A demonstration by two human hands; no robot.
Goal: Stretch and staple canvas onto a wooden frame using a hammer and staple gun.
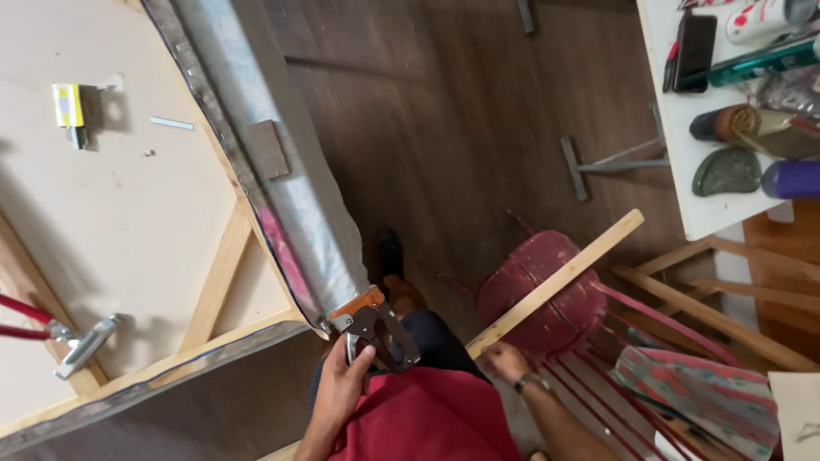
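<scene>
The staple gun [373, 335] is held at the near corner of the stretched canvas frame [128, 256], nose tucked against the folded silver-grey edge where the two wooden bars meet. It's wrapped by the left hand [342, 384], fingers closed round the handle from below.

For a clean shot here, the nose should probably be pressed flat and square to the bar, so the staple isn't driven in crooked or through the bunched corner fold. The fold could be smoothed tight first, since slack at a corner tends to show.

Off to the right of that grip, a loose wooden slat [555, 282] is touched at its near end by the right hand [506, 360]; whether it's actually clasped can't be told. The slat lies across a red paint-stained chair [547, 290]. Further left, a red-handled canvas plier [68, 337] rests on the canvas back. The white bench [683, 171] with paint tubes sits up and right.
</scene>
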